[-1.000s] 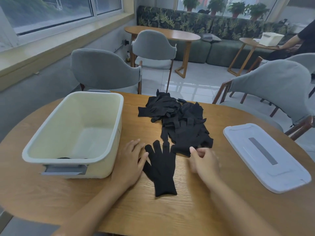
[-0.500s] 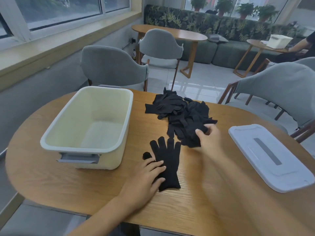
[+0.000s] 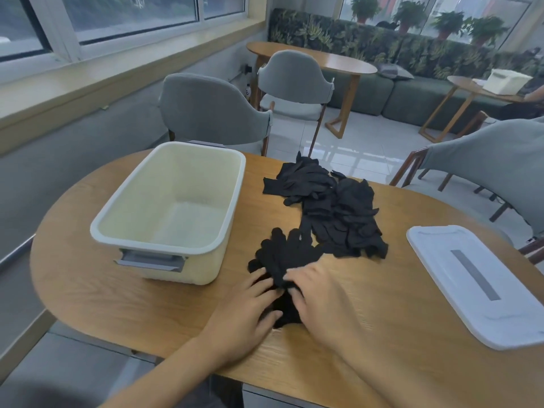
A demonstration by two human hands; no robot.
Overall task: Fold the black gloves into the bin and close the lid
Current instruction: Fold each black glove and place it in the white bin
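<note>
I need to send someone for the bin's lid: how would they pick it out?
On the wooden table, look right of the pile of black gloves. The lid lies flat near the table's right edge: a white rounded rectangle with a grey centre strip.

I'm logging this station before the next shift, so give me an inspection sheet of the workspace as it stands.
Surface: wooden table, rounded ends.
Job's things: cream bin open, nothing seen inside; white lid lying flat, apart on the right; pile of black gloves mid-table; flat gloves near the front edge.
Clutter: nothing seen.
Grippers: left hand and right hand both pressing on the flat gloves.
Cables: nothing seen.
Surroundings: grey chairs, windows, sofa, a second table with another bin.
</note>
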